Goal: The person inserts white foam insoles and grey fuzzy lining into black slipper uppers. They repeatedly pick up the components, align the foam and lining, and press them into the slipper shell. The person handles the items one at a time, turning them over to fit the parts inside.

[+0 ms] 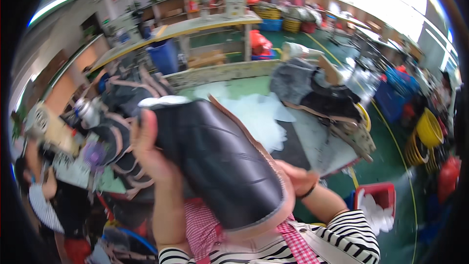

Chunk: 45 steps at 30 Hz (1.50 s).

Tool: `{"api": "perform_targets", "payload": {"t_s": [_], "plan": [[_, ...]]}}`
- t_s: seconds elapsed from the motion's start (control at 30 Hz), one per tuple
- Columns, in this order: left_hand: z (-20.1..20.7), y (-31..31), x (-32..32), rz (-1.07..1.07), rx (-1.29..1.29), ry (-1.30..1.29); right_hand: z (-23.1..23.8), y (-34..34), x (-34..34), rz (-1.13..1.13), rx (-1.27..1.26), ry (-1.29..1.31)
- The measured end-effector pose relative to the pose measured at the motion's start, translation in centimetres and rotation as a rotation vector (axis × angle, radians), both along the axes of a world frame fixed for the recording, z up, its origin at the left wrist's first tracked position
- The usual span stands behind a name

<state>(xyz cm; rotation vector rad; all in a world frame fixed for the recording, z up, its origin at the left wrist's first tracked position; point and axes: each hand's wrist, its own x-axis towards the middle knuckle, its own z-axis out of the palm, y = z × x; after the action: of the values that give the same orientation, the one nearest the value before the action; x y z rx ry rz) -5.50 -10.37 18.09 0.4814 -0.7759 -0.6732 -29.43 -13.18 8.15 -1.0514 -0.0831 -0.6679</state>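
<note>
Both hands hold up a black leather boot upper (pixel 220 151) in front of my chest, tilted so its wide rounded end points down toward me. A tan-pink edging runs along its right side and lower rim, with stitching beside it. At the upper left end a white rounded piece (pixel 163 101) shows. My left hand (pixel 149 146) grips that end, thumb up, its other fingers partly hidden behind the leather. On the lower right edge, my right hand (pixel 298 178) is closed, blurred by motion. Behind the upper, pale thin sheets (pixel 254 117) lie on the green-topped worktable (pixel 244 84).
More dark uppers with pink edging (pixel 129 88) are heaped at left, near a beige machine (pixel 53 127). Grey and black furry pieces (pixel 312 88) lie at the table's right. A red bin (pixel 383 195) holds white scraps. Another person (pixel 44 200) works at far left.
</note>
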Motion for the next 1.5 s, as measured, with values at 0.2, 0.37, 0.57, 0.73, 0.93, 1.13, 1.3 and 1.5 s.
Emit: {"api": "perform_targets", "payload": {"t_s": [0.2,0.37,0.57,0.73,0.93,1.13,1.3,1.5], "plan": [[4.1,-8.3,-5.8,-0.223,-0.028,0.342,2.7,2.8,0.0,-0.876,-0.893,0.301],[2.4,-11.1,-5.9,-0.336,0.036,-0.065,7.9,-4.1,-5.0,-1.539,-1.642,0.746],[-11.2,-6.1,1.0,-0.073,0.545,-0.367,4.2,-18.0,-10.1,-1.623,-1.876,1.539],[-17.6,-0.3,5.0,0.142,0.654,-0.822,-7.6,-24.9,-13.9,-1.1,-1.735,1.797],[-13.1,2.4,12.2,0.888,0.564,-1.421,-2.5,-19.4,-9.5,-1.023,-1.546,1.489],[-10.8,-0.9,20.7,1.481,0.956,-1.523,-6.1,-14.1,-5.1,-1.002,-1.436,1.083],[-12.2,-1.4,31.6,1.176,1.398,-1.296,-9.3,-14.3,-5.2,-1.086,-1.356,0.988],[-5.6,0.1,31.1,1.567,0.875,-1.199,-8.5,-14.6,-4.7,-1.086,-1.31,1.016]]}}
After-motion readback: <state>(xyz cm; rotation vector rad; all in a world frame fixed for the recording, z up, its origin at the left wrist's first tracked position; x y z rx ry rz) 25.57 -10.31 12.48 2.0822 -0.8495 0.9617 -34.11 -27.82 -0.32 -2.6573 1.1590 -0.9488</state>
